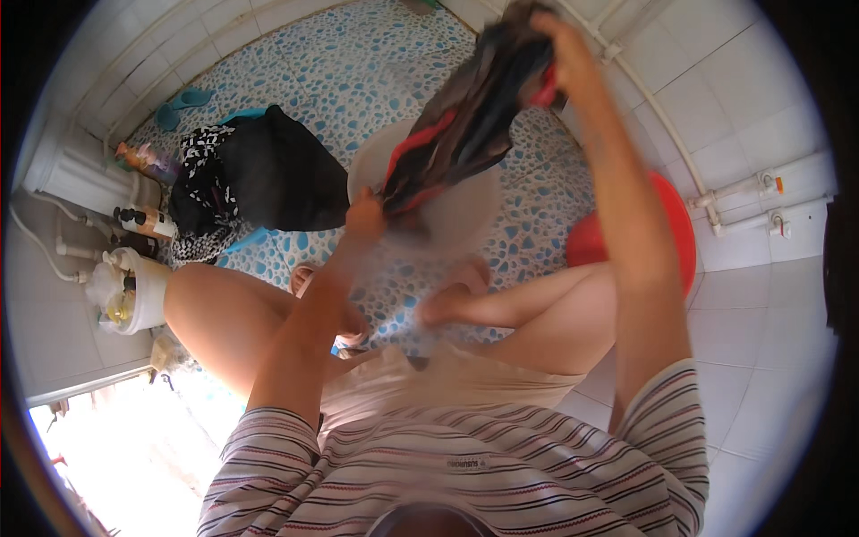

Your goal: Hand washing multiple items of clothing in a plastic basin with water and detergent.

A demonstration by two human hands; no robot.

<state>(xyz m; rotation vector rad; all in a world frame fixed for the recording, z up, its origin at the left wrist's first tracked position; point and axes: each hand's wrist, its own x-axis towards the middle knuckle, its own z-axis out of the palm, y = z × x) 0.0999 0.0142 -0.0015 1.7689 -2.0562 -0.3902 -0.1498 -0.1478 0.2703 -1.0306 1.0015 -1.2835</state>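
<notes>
A dark cloth garment with red parts [453,134] is stretched at a slant above a pale round basin [463,215] on the floor. My left hand [366,218] grips its lower end at the basin's left side. Higher up and to the right, my right hand [557,50] holds the upper end, near the wall. The basin's inside is partly hidden by the garment and blurred. Left of the basin, black cloth [288,174] and black-and-white patterned cloth [201,194] lie heaped over a blue container [251,240], which shows only at its edges.
A red basin [674,235] leans by the right wall, near pipes with valves [765,182]. Along the left wall are bottles [151,221], a white bucket of items [151,302] and blue slippers [191,98]. The floor [322,67] has a blue pebble pattern.
</notes>
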